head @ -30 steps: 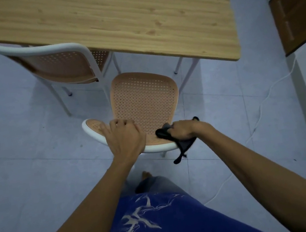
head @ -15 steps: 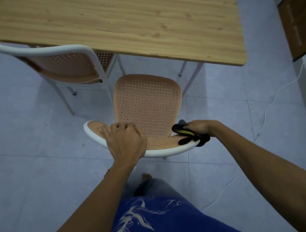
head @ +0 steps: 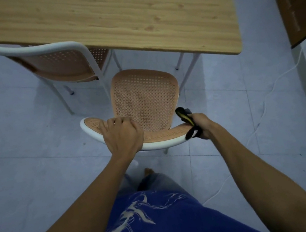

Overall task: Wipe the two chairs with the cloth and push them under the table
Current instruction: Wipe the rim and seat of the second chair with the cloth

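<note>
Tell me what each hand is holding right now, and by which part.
The left hand grips the near chair by its white backrest rim. The right hand holds the bunched black cloth against the rim's right end.

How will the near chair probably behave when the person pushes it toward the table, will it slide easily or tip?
The near chair looks light: thin white legs, perforated seat. It will probably slide readily on the smooth tiled floor. The left hand and the right hand, holding the cloth, grip the backrest high up, so a hard shove might tip it forward.
</note>
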A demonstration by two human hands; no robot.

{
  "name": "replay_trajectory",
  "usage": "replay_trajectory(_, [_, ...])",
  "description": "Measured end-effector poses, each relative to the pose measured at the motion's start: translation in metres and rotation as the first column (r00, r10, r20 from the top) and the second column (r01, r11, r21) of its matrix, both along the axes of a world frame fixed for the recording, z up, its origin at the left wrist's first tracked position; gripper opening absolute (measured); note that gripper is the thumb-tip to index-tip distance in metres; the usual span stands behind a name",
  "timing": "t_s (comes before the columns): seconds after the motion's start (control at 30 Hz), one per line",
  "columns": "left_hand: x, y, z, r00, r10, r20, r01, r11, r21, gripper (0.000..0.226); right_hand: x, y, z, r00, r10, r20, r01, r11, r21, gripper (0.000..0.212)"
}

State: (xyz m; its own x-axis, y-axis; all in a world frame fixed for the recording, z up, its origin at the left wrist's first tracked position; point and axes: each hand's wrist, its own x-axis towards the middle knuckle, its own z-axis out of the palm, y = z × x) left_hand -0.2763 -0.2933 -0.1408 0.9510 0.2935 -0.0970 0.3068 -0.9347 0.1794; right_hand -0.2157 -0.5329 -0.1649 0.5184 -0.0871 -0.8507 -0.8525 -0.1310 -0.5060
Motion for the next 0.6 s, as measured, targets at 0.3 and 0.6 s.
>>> replay_trajectory(0.3, [0.001,-0.003,-0.003,1.000,-0.005,0.022,0.005,1.000,-0.003,0.042,-0.075,0.060,0.025,0.947,-0.049,0.316,0.128,0.965,-0.231,0.067])
replay_trajectory(0.6, [-0.004,0.002,-0.005,0.998,-0.041,0.039,0.041,0.999,-0.007,0.038,-0.010,0.012,-0.006,0.972,0.213,0.095,-0.181,0.945,-0.272,0.038])
